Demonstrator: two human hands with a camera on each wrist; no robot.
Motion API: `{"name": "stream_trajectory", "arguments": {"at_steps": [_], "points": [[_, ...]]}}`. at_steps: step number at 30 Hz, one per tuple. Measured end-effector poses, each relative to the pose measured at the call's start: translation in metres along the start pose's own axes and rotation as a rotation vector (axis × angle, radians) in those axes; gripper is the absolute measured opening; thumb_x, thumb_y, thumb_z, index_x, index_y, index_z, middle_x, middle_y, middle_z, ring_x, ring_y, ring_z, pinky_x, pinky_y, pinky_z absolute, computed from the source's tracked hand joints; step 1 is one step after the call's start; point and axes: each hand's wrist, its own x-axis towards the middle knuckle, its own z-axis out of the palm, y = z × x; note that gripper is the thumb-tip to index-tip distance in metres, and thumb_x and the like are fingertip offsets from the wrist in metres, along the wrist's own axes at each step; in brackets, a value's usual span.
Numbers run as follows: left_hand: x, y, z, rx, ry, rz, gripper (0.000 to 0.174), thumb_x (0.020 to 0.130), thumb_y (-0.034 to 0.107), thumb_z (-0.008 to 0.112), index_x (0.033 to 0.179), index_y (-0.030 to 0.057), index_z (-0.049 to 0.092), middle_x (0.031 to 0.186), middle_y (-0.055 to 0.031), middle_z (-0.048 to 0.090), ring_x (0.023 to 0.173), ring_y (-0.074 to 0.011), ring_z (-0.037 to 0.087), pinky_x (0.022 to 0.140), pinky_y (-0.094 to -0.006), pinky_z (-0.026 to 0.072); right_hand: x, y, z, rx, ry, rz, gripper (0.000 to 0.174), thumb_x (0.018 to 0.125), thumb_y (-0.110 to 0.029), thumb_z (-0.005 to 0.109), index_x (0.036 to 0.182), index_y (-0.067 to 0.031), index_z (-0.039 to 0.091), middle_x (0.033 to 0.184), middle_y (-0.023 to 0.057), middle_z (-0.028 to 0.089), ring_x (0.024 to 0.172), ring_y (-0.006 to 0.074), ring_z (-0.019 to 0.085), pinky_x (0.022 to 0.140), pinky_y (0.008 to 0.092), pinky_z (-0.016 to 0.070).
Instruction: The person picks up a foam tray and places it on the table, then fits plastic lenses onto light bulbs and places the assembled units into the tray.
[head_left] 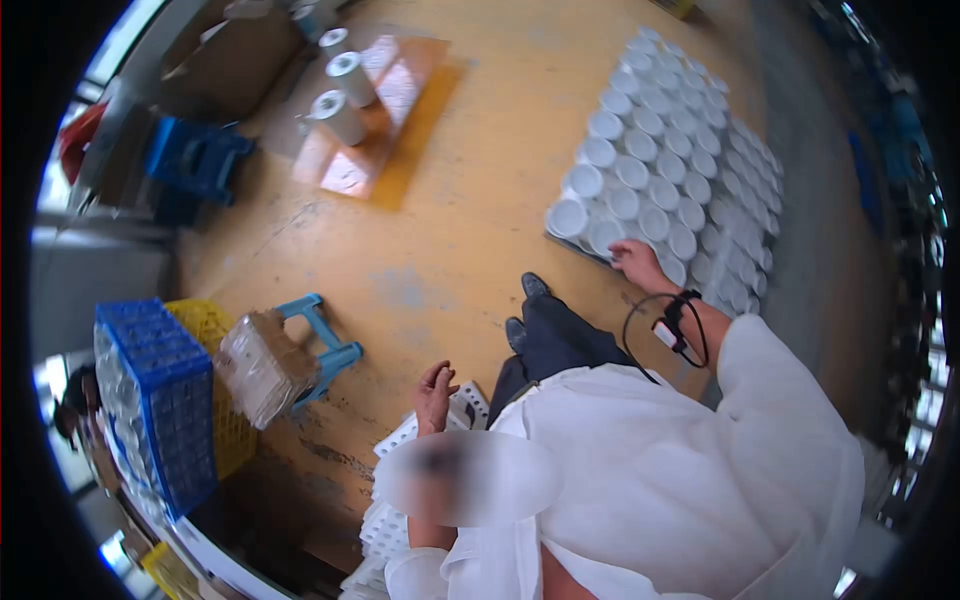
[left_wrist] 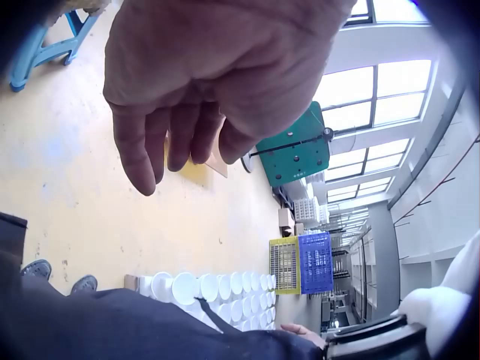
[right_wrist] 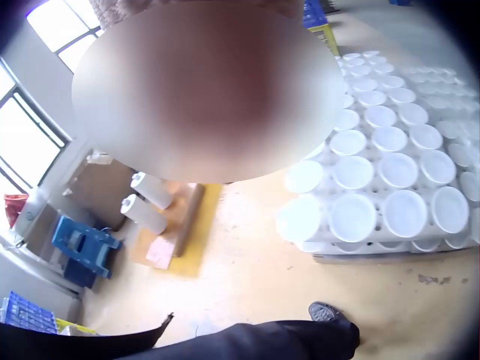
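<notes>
My right hand (head_left: 643, 268) reaches to the near edge of a low, wide stack of round white cups (head_left: 628, 172), fingertips right at the rim of one front cup (head_left: 607, 236). The cups stand in close rows on white trays. In the right wrist view a blur hides this hand, and I cannot tell whether its fingers pinch the cup. My left hand (head_left: 434, 398) hangs over white trays with holes (head_left: 398, 437). In the left wrist view the left hand (left_wrist: 217, 67) holds nothing, its fingers loosely bent.
White rolls (head_left: 338, 118) stand on an orange sheet (head_left: 420, 120) on the floor. To the left are a blue stool (head_left: 195, 155), a light blue stool (head_left: 320, 340) with a taped carton (head_left: 262, 368), and blue (head_left: 160, 400) and yellow crates (head_left: 235, 425).
</notes>
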Motion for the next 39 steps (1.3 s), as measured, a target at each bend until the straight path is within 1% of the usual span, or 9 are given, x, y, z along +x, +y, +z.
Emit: {"name": "stream_trajectory", "arguments": {"at_steps": [2, 3, 5, 9, 19, 21, 28, 34, 39], "points": [[-0.017, -0.009, 0.03, 0.009, 0.068, 0.046, 0.027, 0.089, 0.019, 0.059, 0.111, 0.0038, 0.063, 0.101, -0.0059, 0.065, 0.089, -0.014, 0.061, 0.071, -0.0278, 0.0545, 0.015, -0.02, -0.012, 0.316, -0.082, 0.145, 0.027, 0.089, -0.004, 0.04, 0.108, -0.0007, 0.06, 0.092, 0.011, 0.061, 0.072, 0.0163, 0.063, 0.057, 0.0245, 0.0531], [-0.089, -0.058, 0.101, -0.197, -0.089, -0.186, 0.026, 0.089, 0.02, 0.06, 0.107, 0.0021, 0.065, 0.098, -0.0053, 0.066, 0.087, -0.0119, 0.061, 0.071, -0.0257, 0.0535, -0.068, -0.058, -0.11, -0.057, -0.065, 0.372, 0.025, 0.089, -0.008, 0.045, 0.108, -0.0021, 0.06, 0.083, 0.0093, 0.062, 0.061, 0.0151, 0.061, 0.05, 0.0239, 0.05], [-0.094, -0.045, 0.098, -0.138, -0.058, -0.209, 0.028, 0.087, 0.023, 0.062, 0.102, 0.0, 0.067, 0.098, -0.0072, 0.067, 0.09, -0.0129, 0.062, 0.076, -0.0251, 0.0511, -0.041, -0.106, -0.09, -0.398, -0.238, 0.388, 0.022, 0.088, -0.015, 0.051, 0.104, -0.0029, 0.063, 0.072, 0.0058, 0.062, 0.056, 0.0119, 0.058, 0.045, 0.0236, 0.0455], [-0.077, -0.044, 0.067, -0.175, 0.165, -0.015, 0.03, 0.084, 0.026, 0.065, 0.093, -0.0017, 0.069, 0.094, -0.013, 0.068, 0.1, -0.0181, 0.061, 0.079, -0.025, 0.0479, 0.055, -0.102, -0.013, -0.497, -0.349, -0.295, 0.017, 0.084, -0.017, 0.061, 0.085, -0.0002, 0.064, 0.068, 0.0038, 0.061, 0.059, 0.008, 0.052, 0.054, 0.0247, 0.0429], [-0.133, -0.056, -0.061, -0.531, 0.999, -0.276, 0.029, 0.09, 0.021, 0.058, 0.107, -0.0018, 0.064, 0.095, -0.0064, 0.066, 0.084, -0.01, 0.061, 0.071, -0.0241, 0.052, 0.132, -0.258, 0.345, -0.613, -0.978, -0.648, 0.014, 0.082, -0.013, 0.063, 0.086, -0.0003, 0.063, 0.058, 0.0014, 0.052, 0.054, 0.0073, 0.048, 0.05, 0.0253, 0.0402], [-0.164, -0.067, -0.075, -0.632, 1.189, -0.263, 0.027, 0.09, 0.015, 0.057, 0.11, -0.0023, 0.062, 0.104, -0.0078, 0.065, 0.085, -0.0103, 0.061, 0.072, -0.0241, 0.0535, 0.1, -0.308, 0.411, -0.669, -1.204, -0.405, 0.016, 0.083, -0.014, 0.063, 0.09, -0.0002, 0.064, 0.055, 0.0028, 0.054, 0.051, 0.0108, 0.055, 0.048, 0.0286, 0.0425], [-0.353, -0.088, -0.194, -0.098, 1.969, -0.387, 0.02, 0.081, 0.01, 0.065, 0.099, 0.0004, 0.066, 0.096, -0.0074, 0.068, 0.075, -0.0094, 0.06, 0.069, -0.0229, 0.0488, 0.014, -0.312, 0.568, -0.709, -1.387, -1.148, 0.013, 0.077, -0.022, 0.065, 0.077, -0.0089, 0.064, 0.057, 0.013, 0.058, 0.053, 0.0289, 0.06, 0.051, 0.0375, 0.0467], [-0.528, -0.123, -0.319, 0.737, 2.205, -0.95, 0.034, 0.076, 0.021, 0.068, 0.103, -0.0001, 0.062, 0.115, -0.0219, 0.059, 0.11, -0.0359, 0.054, 0.095, -0.0394, 0.041, -0.093, -0.275, 0.616, -0.911, -1.776, -1.281, 0.018, 0.077, -0.027, 0.062, 0.089, -0.0149, 0.068, 0.071, 0.012, 0.065, 0.067, 0.0313, 0.064, 0.062, 0.0412, 0.052], [-0.566, -0.139, -0.373, 0.353, 1.934, -1.486, 0.04, 0.07, 0.034, 0.07, 0.087, 0.0018, 0.053, 0.091, -0.0181, 0.057, 0.091, -0.0372, 0.054, 0.081, -0.045, 0.043, -0.182, -0.3, 0.658, -0.978, -2.161, -1.193, 0.027, 0.083, -0.029, 0.059, 0.104, -0.0137, 0.064, 0.086, 0.0131, 0.066, 0.079, 0.0329, 0.063, 0.07, 0.042, 0.0509]]}}
